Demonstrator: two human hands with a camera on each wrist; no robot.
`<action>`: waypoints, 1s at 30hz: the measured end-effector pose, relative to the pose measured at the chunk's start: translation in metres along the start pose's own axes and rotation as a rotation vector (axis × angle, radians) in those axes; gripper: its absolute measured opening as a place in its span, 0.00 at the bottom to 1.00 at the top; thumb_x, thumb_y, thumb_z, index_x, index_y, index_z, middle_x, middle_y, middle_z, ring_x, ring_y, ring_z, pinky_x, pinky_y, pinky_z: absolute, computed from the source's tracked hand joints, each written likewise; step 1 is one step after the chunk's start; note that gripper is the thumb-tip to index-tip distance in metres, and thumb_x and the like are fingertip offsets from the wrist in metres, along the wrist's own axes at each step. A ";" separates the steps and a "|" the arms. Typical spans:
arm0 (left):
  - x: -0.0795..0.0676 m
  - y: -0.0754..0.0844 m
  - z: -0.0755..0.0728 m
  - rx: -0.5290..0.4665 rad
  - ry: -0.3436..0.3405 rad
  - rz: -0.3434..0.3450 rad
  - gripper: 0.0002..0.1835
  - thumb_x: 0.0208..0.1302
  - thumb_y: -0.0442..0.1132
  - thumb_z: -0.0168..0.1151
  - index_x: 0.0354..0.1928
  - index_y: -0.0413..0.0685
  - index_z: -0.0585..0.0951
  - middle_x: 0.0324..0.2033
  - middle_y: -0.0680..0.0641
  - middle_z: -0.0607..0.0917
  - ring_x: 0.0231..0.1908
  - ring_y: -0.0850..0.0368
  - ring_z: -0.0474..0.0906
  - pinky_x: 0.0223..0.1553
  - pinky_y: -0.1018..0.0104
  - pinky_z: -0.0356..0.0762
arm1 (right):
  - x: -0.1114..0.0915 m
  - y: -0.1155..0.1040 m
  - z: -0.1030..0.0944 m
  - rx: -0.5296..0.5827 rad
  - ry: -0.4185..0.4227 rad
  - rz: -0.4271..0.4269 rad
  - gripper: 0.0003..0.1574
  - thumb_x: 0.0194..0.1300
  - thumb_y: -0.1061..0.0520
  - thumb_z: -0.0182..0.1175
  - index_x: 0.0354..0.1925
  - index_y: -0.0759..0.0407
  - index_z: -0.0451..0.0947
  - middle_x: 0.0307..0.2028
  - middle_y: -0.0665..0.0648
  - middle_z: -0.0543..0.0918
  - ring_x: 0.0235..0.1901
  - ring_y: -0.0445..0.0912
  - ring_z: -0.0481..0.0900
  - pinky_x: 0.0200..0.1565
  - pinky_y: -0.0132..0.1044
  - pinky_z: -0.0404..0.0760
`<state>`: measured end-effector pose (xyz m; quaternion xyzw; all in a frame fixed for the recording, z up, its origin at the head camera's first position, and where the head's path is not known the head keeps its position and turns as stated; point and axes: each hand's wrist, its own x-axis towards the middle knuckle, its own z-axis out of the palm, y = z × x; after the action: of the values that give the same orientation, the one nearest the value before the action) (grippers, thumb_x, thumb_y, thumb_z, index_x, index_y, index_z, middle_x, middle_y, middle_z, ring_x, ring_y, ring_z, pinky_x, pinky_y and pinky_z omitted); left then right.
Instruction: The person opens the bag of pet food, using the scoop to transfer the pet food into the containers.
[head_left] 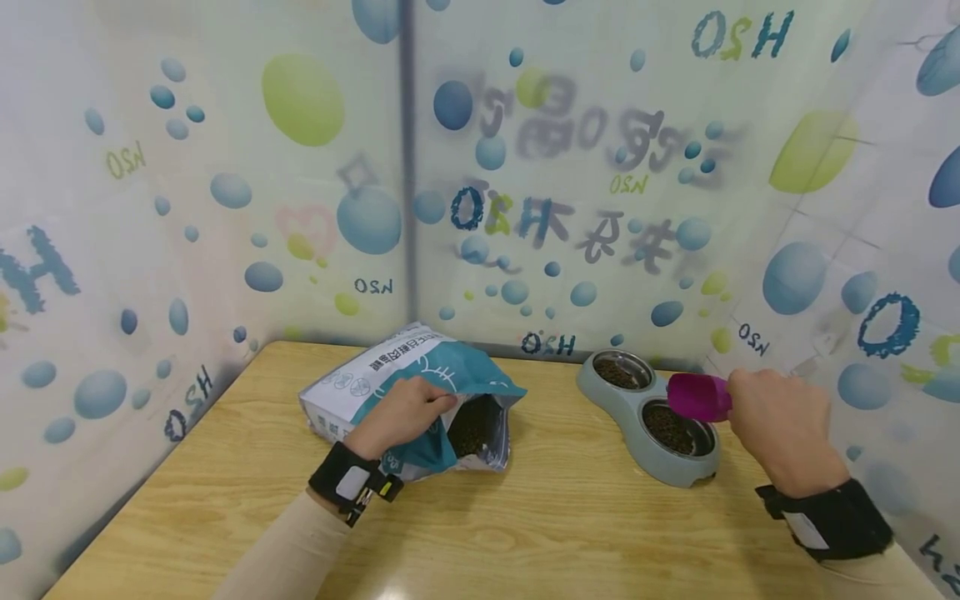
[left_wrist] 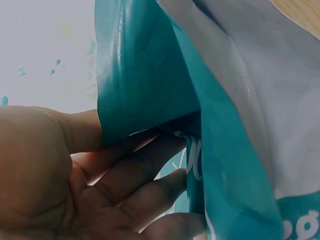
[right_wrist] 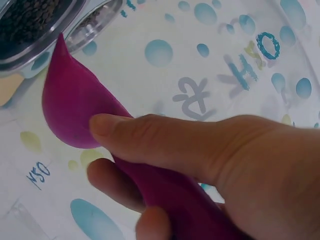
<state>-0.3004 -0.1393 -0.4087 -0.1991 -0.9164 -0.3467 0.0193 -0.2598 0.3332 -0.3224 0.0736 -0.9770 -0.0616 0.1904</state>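
A teal and white pet food bag (head_left: 408, 358) lies on its side, its mouth facing right with brown kibble (head_left: 471, 427) inside. My left hand (head_left: 405, 412) pinches the bag's upper edge between thumb and fingers; the left wrist view shows the teal flap (left_wrist: 145, 65) in that grip. My right hand (head_left: 780, 425) holds a purple scoop (head_left: 697, 397) by its handle, thumb along the neck, over the nearer bowl of a grey-blue double pet bowl (head_left: 671, 467). Both metal bowls contain kibble. In the right wrist view the scoop (right_wrist: 75, 105) is tilted, its inside hidden.
A wooden table (head_left: 525, 525) carries the bag and the double bowl. Behind and on both sides hangs a pale curtain (head_left: 480, 292) printed with blue and green dots, right at the table's back edge.
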 end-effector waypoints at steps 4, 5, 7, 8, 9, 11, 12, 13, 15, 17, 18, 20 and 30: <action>0.000 0.000 0.001 0.000 -0.002 -0.003 0.29 0.77 0.47 0.56 0.12 0.52 0.66 0.11 0.56 0.58 0.11 0.61 0.56 0.15 0.68 0.55 | -0.001 -0.001 0.003 0.014 0.050 0.001 0.11 0.51 0.60 0.74 0.28 0.62 0.81 0.15 0.56 0.73 0.13 0.51 0.68 0.10 0.45 0.65; 0.000 0.000 0.001 0.000 -0.001 -0.004 0.29 0.77 0.47 0.56 0.12 0.52 0.66 0.11 0.56 0.58 0.11 0.61 0.56 0.15 0.68 0.55 | -0.001 -0.002 0.004 0.022 0.067 0.006 0.11 0.51 0.59 0.75 0.28 0.61 0.81 0.15 0.56 0.73 0.12 0.51 0.68 0.10 0.45 0.65; 0.000 -0.001 0.001 0.001 -0.001 -0.005 0.29 0.77 0.47 0.56 0.12 0.52 0.66 0.11 0.56 0.58 0.11 0.61 0.56 0.15 0.68 0.55 | -0.001 -0.005 0.007 0.040 0.098 0.021 0.13 0.51 0.57 0.76 0.30 0.61 0.81 0.14 0.56 0.72 0.12 0.52 0.68 0.10 0.45 0.64; 0.000 -0.001 0.000 0.000 -0.001 -0.006 0.29 0.77 0.47 0.56 0.12 0.52 0.66 0.11 0.56 0.58 0.11 0.61 0.56 0.15 0.68 0.55 | -0.001 -0.006 0.009 0.054 0.112 0.027 0.13 0.52 0.57 0.76 0.30 0.61 0.81 0.14 0.56 0.72 0.12 0.52 0.68 0.10 0.45 0.63; 0.000 -0.001 0.000 0.000 -0.001 -0.006 0.29 0.77 0.47 0.56 0.12 0.52 0.66 0.11 0.56 0.58 0.11 0.61 0.56 0.15 0.68 0.55 | 0.000 -0.008 0.010 0.066 0.125 0.034 0.14 0.52 0.56 0.76 0.30 0.61 0.81 0.14 0.56 0.72 0.12 0.52 0.68 0.10 0.45 0.63; 0.000 -0.001 0.000 -0.001 -0.001 -0.005 0.30 0.77 0.47 0.56 0.12 0.52 0.66 0.11 0.56 0.58 0.11 0.61 0.56 0.15 0.68 0.55 | 0.000 -0.012 0.014 0.094 0.148 0.049 0.13 0.53 0.55 0.76 0.29 0.59 0.80 0.14 0.55 0.71 0.12 0.52 0.67 0.11 0.45 0.62; 0.000 -0.001 0.000 -0.002 -0.002 -0.004 0.29 0.77 0.47 0.56 0.12 0.52 0.66 0.11 0.56 0.58 0.11 0.61 0.56 0.15 0.68 0.55 | 0.001 -0.014 0.015 0.107 0.158 0.051 0.14 0.53 0.54 0.76 0.29 0.58 0.80 0.14 0.55 0.71 0.12 0.51 0.67 0.11 0.45 0.61; 0.000 -0.001 0.000 -0.001 -0.001 -0.003 0.29 0.77 0.47 0.56 0.12 0.52 0.66 0.12 0.56 0.58 0.11 0.61 0.56 0.15 0.68 0.55 | 0.001 -0.016 0.017 0.119 0.170 0.051 0.14 0.54 0.54 0.75 0.28 0.57 0.79 0.14 0.54 0.70 0.12 0.51 0.66 0.11 0.44 0.61; 0.000 -0.001 0.000 -0.001 -0.002 -0.004 0.29 0.77 0.47 0.56 0.12 0.52 0.67 0.12 0.56 0.58 0.11 0.61 0.57 0.15 0.68 0.55 | 0.002 -0.021 0.021 0.148 0.186 0.055 0.15 0.56 0.53 0.74 0.27 0.55 0.76 0.14 0.53 0.69 0.11 0.50 0.65 0.11 0.43 0.60; 0.000 -0.001 0.000 -0.003 -0.002 -0.007 0.29 0.77 0.47 0.56 0.13 0.52 0.67 0.12 0.56 0.58 0.11 0.61 0.57 0.15 0.68 0.55 | 0.003 -0.025 0.026 0.175 0.201 0.052 0.16 0.57 0.52 0.73 0.27 0.55 0.75 0.14 0.53 0.68 0.11 0.49 0.64 0.10 0.42 0.59; 0.000 -0.001 0.000 -0.003 -0.002 -0.007 0.29 0.77 0.47 0.56 0.13 0.52 0.67 0.12 0.56 0.58 0.11 0.61 0.57 0.15 0.68 0.55 | 0.004 -0.028 0.029 0.188 0.208 0.049 0.16 0.58 0.52 0.73 0.27 0.55 0.75 0.14 0.53 0.68 0.11 0.48 0.64 0.10 0.42 0.59; 0.001 0.000 0.000 -0.006 -0.005 -0.010 0.29 0.77 0.47 0.56 0.13 0.51 0.67 0.12 0.56 0.58 0.11 0.61 0.56 0.15 0.68 0.55 | 0.006 -0.032 0.034 0.206 0.215 0.045 0.15 0.59 0.52 0.73 0.30 0.55 0.76 0.14 0.52 0.69 0.11 0.47 0.64 0.10 0.41 0.59; 0.001 0.000 -0.001 0.008 -0.011 -0.001 0.29 0.78 0.46 0.55 0.13 0.51 0.67 0.12 0.56 0.58 0.11 0.61 0.56 0.15 0.68 0.55 | 0.018 -0.058 0.057 0.304 0.223 -0.015 0.20 0.60 0.50 0.74 0.45 0.61 0.83 0.16 0.50 0.71 0.12 0.44 0.64 0.14 0.38 0.58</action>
<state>-0.3010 -0.1394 -0.4080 -0.2003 -0.9180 -0.3419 0.0149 -0.2910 0.2784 -0.3769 0.1151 -0.9473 0.0939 0.2838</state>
